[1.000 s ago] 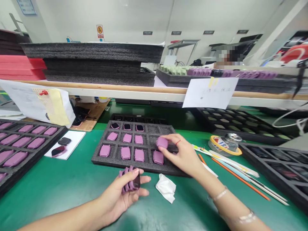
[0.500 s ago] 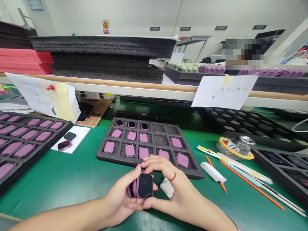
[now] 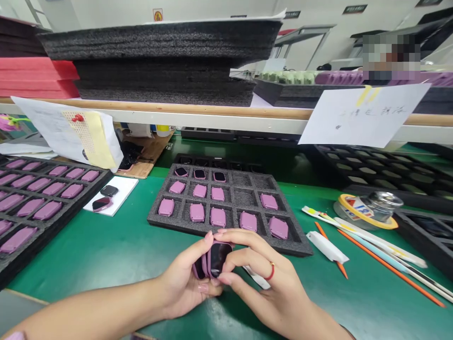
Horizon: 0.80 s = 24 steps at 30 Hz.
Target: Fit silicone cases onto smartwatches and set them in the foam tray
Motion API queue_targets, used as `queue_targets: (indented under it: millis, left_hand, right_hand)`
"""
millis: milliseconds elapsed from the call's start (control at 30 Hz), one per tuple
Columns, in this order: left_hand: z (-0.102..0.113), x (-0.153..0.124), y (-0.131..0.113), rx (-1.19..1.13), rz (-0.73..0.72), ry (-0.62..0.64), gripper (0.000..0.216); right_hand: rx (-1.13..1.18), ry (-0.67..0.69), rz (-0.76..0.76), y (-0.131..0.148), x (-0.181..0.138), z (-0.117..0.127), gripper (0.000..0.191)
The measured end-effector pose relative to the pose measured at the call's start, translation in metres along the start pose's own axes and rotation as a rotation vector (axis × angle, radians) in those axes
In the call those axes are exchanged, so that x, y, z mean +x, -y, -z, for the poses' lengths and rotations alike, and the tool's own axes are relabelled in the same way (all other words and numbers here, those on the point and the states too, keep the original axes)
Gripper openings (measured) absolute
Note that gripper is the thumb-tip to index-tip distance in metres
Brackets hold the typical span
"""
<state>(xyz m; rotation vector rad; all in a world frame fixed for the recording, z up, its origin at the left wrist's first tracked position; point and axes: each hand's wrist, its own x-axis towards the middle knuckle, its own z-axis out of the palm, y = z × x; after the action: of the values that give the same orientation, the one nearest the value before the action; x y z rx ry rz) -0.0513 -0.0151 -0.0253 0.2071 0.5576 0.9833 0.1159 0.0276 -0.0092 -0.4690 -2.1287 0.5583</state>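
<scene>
My left hand (image 3: 184, 283) is closed round a small stack of purple watch cases (image 3: 212, 259) with dark screens, held just above the green table. My right hand (image 3: 258, 274) pinches the front case of that stack between thumb and fingers. Directly behind my hands lies a black foam tray (image 3: 240, 193) with square pockets. Several pockets hold purple cases face down, and three at the back show dark screens. A white wipe (image 3: 257, 278) lies partly hidden under my right hand.
A second foam tray (image 3: 46, 198) full of purple cases lies at the left. Two loose watches sit on a white card (image 3: 111, 198). Orange and white sticks (image 3: 371, 245), a tape roll (image 3: 364, 210) and empty black trays (image 3: 375, 165) are at the right. A shelf with stacked foam (image 3: 152, 61) hangs above.
My right hand left a purple case in the tray and came back to the stack in my left hand, where it now pinches the front case. The view moved closer.
</scene>
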Motion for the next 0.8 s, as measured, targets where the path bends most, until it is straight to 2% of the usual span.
queue_targets:
  millis: [67,200,300,400,500,567,667,733,800]
  left_hand:
    - [0.001,0.0,0.001,0.015,0.001,0.006,0.037]
    - [0.0,-0.001,0.002,0.052,0.031,0.022,0.04]
    - [-0.001,-0.002,0.0,0.073,0.05,0.004,0.043]
    - [-0.002,-0.004,-0.001,0.09,0.06,0.0,0.045]
    - [-0.001,-0.003,-0.001,0.1,0.058,0.019,0.045]
    - [0.0,-0.003,0.0,0.102,0.057,0.032,0.044]
    - [0.0,-0.003,0.0,0.09,0.061,0.027,0.041]
    - [0.001,-0.004,0.001,0.086,0.065,0.021,0.041]
    - [0.001,-0.004,0.0,0.09,0.068,0.014,0.042]
  right_hand:
    - [0.057,-0.124,-0.064,-0.001,0.001,0.001,0.011]
    - [0.262,-0.499,-0.318,-0.01,0.0,0.008,0.017]
    - [0.431,-0.613,-0.468,-0.017,-0.003,0.014,0.017]
    - [0.457,-0.592,-0.466,-0.017,-0.005,0.014,0.008]
    - [0.308,-0.519,-0.34,-0.012,-0.007,0.015,0.017]
    - [0.144,-0.423,-0.185,-0.008,-0.009,0.018,0.021]
    - [0.012,-0.199,0.055,-0.002,-0.015,0.026,0.024]
    - [0.015,-0.052,0.101,0.003,-0.02,0.028,0.025]
    - [-0.008,0.017,0.088,0.008,-0.027,0.027,0.03]
